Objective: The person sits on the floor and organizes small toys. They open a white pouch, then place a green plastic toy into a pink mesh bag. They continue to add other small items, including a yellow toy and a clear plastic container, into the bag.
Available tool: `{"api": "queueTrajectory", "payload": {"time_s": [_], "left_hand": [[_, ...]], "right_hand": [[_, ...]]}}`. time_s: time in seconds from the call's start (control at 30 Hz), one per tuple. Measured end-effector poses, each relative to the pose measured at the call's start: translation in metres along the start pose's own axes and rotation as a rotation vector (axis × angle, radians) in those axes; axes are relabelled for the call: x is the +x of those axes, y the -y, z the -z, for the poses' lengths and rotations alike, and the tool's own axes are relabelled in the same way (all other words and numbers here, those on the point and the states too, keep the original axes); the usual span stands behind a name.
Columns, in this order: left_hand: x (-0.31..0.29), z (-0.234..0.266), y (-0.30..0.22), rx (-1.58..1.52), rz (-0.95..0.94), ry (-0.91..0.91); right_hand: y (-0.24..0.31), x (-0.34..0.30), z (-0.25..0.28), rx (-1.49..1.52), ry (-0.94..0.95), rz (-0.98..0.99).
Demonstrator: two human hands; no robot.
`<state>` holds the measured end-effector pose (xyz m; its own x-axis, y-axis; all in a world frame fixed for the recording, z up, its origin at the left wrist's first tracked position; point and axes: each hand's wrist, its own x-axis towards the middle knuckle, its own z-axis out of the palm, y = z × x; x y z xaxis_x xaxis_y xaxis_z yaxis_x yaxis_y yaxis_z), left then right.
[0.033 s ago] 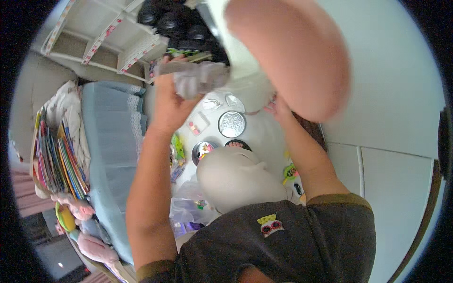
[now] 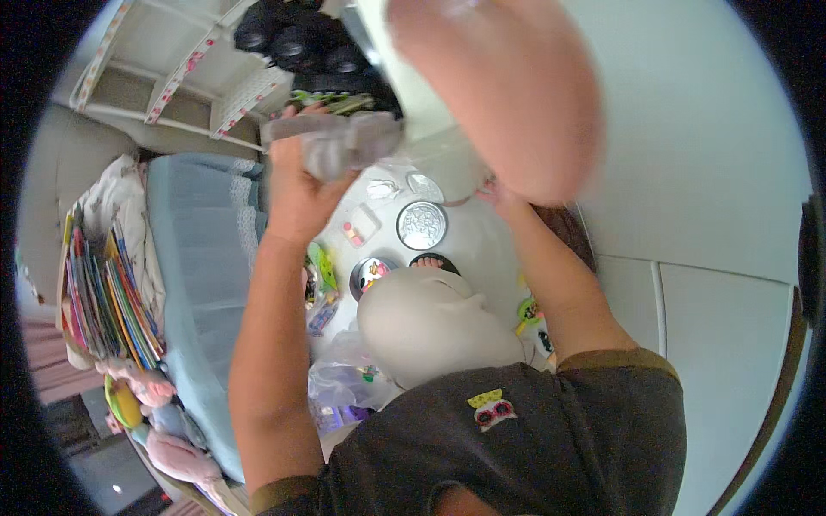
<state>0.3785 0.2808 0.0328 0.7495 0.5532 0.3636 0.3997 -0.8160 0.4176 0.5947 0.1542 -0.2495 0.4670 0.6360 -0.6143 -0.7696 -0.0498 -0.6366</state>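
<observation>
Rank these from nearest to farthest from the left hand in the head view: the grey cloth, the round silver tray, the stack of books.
1. grey cloth: gripped in the left hand.
2. round silver tray: on the white surface, to the hand's right.
3. stack of books: far left, beyond the blue bedcover.

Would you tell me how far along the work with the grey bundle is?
Done: nothing clearly finished. In hand: the left hand grips a crumpled grey bundle; the right hand meets clear plastic. Left: a round tin and green toy lie loose below.
</observation>
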Motion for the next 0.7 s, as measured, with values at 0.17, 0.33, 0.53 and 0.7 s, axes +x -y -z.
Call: {"api": "queueTrajectory", "payload": {"time_s": [0.17,0.33,0.53,0.7], "left_hand": [[0.006,0.0,0.04,-0.026,0.034,-0.002],[0.012,0.009,0.054,-0.259,0.188,-0.028],[0.024,0.004,0.06,-0.288,0.153,-0.114],[0.017,0.004,0.081,-0.261,0.27,-0.117]], "right_hand": [[-0.004,0.034,-0.029,-0.075,-0.015,0.027],[-0.011,0.056,-0.067,-0.09,0.004,0.009],[-0.016,0.082,-0.07,-0.123,0.02,0.024],[-0.027,0.115,-0.028,-0.274,-0.111,-0.126]]}}
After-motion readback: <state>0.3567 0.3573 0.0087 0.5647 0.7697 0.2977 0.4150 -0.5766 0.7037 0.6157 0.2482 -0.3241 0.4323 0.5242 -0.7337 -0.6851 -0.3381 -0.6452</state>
